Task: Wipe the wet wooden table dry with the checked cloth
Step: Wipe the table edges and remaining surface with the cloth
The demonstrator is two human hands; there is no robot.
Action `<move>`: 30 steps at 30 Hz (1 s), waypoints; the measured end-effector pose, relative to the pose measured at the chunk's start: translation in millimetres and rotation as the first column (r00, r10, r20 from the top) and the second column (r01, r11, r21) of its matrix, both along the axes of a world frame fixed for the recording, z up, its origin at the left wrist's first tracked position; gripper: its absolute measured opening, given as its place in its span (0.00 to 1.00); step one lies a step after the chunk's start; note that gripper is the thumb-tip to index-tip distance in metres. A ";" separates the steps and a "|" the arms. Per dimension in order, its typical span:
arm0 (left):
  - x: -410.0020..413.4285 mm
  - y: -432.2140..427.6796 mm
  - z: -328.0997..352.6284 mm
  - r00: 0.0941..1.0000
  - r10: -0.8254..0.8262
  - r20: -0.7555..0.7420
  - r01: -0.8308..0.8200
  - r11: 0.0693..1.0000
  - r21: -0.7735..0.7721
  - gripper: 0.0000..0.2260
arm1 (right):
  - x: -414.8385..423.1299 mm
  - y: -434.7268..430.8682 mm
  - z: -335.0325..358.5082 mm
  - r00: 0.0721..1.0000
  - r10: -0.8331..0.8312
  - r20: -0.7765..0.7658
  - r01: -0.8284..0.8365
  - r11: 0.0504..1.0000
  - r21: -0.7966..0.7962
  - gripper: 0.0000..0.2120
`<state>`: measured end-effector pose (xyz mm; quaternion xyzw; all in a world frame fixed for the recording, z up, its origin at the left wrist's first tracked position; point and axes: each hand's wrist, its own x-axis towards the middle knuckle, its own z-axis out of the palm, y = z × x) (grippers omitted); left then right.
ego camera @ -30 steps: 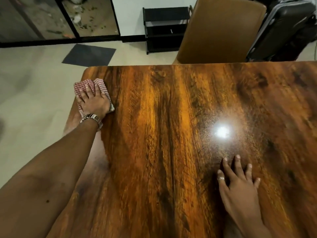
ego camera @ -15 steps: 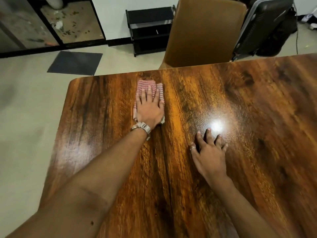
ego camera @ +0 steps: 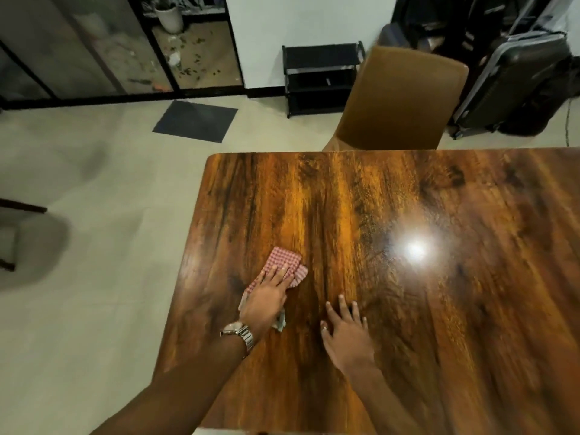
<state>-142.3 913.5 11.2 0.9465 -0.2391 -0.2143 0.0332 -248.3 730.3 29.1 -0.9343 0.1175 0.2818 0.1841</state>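
Note:
The glossy brown wooden table (ego camera: 423, 309) fills the right and lower part of the head view, with a bright lamp glare on it. A folded red-and-white checked cloth (ego camera: 284, 266) lies flat on the table's left part. My left hand (ego camera: 266, 301), with a metal watch at the wrist, presses down on the cloth with fingers spread over it. My right hand (ego camera: 345, 334), wearing a ring, rests flat on the bare wood just right of the cloth, fingers apart and holding nothing.
A brown padded chair (ego camera: 398, 102) stands at the table's far edge. Behind it are a low black shelf (ego camera: 320, 78) and a dark suitcase (ego camera: 508, 86). A dark floor mat (ego camera: 196, 120) lies on the pale floor left of the table.
My left hand has dragged the cloth from the far edge back toward me and to the left. My right hand has slid nearer to the cloth. The view has pulled back.

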 end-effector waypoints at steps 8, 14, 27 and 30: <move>-81.7 68.4 72.4 0.837 0.471 -0.278 -0.545 0.763 -0.347 0.16 | -50.0 68.0 68.2 0.967 -0.225 -0.122 0.256 0.860 0.441 0.25; -121.2 92.7 121.3 0.842 0.494 -0.216 -0.528 0.671 -0.521 0.19 | -38.2 134.3 138.3 0.844 -0.380 -0.379 0.515 0.375 0.771 0.20; -126.2 296.4 185.4 0.735 0.529 -0.423 -0.649 0.372 -0.663 0.25 | -3.6 322.5 165.9 0.809 -0.454 -0.373 0.480 0.146 0.865 0.12; -118.9 362.1 193.4 0.530 0.606 -0.593 -0.825 0.210 -0.524 0.28 | 7.2 365.9 163.6 0.803 -0.439 -0.404 0.484 0.084 0.871 0.13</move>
